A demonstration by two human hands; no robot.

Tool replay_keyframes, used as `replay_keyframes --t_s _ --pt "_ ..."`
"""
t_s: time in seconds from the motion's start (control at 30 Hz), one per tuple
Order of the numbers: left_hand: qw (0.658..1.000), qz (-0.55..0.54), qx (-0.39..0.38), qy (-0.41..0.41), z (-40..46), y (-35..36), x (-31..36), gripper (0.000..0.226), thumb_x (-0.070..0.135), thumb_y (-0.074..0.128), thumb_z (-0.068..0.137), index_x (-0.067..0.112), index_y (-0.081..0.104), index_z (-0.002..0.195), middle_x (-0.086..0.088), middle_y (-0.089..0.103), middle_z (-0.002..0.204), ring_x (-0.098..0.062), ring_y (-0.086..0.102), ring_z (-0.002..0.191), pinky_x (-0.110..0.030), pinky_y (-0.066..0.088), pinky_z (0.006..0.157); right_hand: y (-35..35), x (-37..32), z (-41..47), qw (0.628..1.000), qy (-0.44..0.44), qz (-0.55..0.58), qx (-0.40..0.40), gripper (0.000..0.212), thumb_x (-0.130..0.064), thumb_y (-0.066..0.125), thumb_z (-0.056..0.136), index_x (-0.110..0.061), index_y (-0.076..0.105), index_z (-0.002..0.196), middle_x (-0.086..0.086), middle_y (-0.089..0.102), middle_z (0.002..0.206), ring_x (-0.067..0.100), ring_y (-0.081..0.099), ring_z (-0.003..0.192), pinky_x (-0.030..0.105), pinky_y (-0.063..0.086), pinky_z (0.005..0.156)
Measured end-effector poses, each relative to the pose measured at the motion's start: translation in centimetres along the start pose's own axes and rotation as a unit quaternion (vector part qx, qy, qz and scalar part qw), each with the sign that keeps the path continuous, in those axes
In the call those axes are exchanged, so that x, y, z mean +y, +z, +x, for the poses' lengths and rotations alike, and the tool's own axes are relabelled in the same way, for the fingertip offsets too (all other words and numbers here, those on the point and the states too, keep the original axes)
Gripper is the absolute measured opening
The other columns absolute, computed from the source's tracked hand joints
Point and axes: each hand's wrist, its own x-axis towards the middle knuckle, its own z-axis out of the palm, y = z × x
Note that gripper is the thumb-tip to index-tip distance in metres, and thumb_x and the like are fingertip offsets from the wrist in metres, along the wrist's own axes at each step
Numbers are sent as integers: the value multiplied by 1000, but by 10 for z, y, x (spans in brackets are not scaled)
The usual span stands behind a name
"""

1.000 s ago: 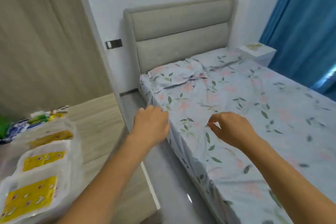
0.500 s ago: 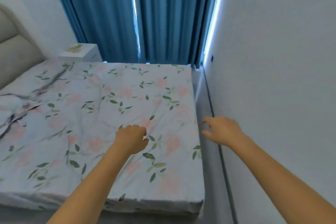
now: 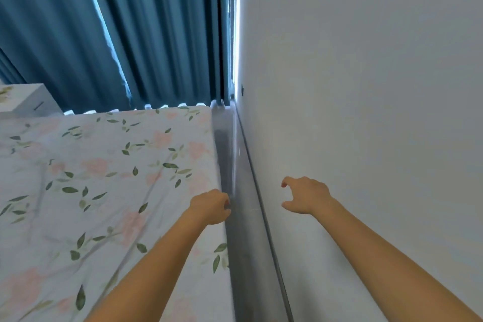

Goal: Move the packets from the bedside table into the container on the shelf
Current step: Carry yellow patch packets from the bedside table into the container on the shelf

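Sitting at the far left edge, the white bedside table (image 3: 24,98) shows a faint yellowish patch (image 3: 5,91) on its top; it may be a packet, too small and blurred to tell. No shelf or container in view. A second ago the view faced the headboard, with a stack of yellow-labelled packs at lower left; since then it has swung right, past the foot of the bed, and now looks down the narrow floor gap (image 3: 235,165) between the floral bed sheet (image 3: 104,178) and the white wall (image 3: 366,86), blue curtain (image 3: 143,34) ahead.

Left hand (image 3: 210,206) hangs over the mattress edge, fingers loosely curled, holding nothing. Right hand (image 3: 304,196) floats near the wall, fingers and thumb relaxed and parted, also empty.

Judgement: person is walking round the bed toward the table; no packet picked up yet.
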Motion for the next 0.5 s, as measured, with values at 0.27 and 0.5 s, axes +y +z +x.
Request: replay_keyframes --t_s 0.27,0.5 --pt "998 -41 -31 -29 151 -27 -31 35 35 48 95 18 61 123 -3 61 126 -23 60 110 -34 51 92 -9 20 143 997 19 33 -63 57 -37 59 82 -29 43 136 0 58 122 21 60 106 27 45 75" --pt "994 -80 -18 -78 303 -112 -88 34 31 47 93 19 65 119 0 64 122 -22 62 108 -31 51 86 -85 -2 333 996 -12 7 -86 56 -37 58 82 -28 45 135 0 56 127 22 57 113 30 45 82"
